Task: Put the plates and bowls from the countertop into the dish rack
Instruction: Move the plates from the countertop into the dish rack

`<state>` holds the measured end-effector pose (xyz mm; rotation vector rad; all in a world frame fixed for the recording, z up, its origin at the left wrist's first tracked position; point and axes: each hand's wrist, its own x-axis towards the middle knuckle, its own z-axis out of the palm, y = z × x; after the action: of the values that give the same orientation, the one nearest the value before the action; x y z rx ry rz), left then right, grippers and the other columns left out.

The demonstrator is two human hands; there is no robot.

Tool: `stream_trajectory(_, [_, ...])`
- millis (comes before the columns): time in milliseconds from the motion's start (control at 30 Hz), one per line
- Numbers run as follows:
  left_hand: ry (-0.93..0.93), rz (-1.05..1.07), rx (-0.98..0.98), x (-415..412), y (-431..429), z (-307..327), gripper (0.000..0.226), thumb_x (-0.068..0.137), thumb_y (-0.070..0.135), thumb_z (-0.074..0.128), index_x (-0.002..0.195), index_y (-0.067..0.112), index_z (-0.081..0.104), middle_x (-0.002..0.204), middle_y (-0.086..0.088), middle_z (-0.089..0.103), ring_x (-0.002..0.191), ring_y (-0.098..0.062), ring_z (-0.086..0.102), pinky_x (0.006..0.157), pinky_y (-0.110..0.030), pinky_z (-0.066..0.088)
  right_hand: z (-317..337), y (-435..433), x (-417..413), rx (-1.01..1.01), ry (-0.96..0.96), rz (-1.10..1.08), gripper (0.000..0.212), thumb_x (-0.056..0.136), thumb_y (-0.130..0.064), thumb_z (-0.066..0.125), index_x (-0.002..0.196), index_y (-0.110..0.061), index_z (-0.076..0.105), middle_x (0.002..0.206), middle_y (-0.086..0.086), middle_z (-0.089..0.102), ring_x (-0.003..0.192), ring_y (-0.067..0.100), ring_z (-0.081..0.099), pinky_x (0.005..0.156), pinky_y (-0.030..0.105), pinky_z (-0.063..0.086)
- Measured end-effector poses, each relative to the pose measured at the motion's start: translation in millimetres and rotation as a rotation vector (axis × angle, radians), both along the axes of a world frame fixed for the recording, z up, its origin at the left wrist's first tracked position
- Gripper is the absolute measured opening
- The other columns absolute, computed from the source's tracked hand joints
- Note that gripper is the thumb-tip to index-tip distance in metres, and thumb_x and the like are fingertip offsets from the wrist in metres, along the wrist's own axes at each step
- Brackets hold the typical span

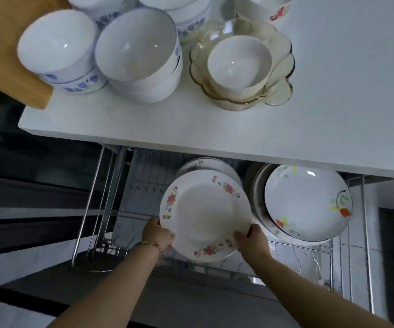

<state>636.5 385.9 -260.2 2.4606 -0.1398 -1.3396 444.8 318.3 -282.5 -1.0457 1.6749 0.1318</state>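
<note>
Head view: a floral plate is held over the dish rack, gripped at its lower rim by the left hand and the right hand, fingers curled round the edge; other plates are seen already stood in the rack's right part. Above the rack, on the countertop, stacked bowls and a glass dish are not yet moved. The plate is best tipped upright, guided between the rack's wires clear of the stood plates, and released only once seated
</note>
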Motion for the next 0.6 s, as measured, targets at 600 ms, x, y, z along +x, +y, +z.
stream_trajectory(600, [-0.123,-0.254,0.011,40.0,-42.8,-91.4,0.042,0.086,0.000,0.048,0.127,0.007,0.051,0.126,-0.015,0.061,0.116,-0.032,0.057,0.100,-0.036,0.047,-56.0,-5.5,71.6,-0.138,0.269,-0.392,0.042,0.088,-0.009,0.054,0.129,-0.001,0.047,0.127,0.022,0.051,0.114,0.033,0.050,0.091,0.036,0.040])
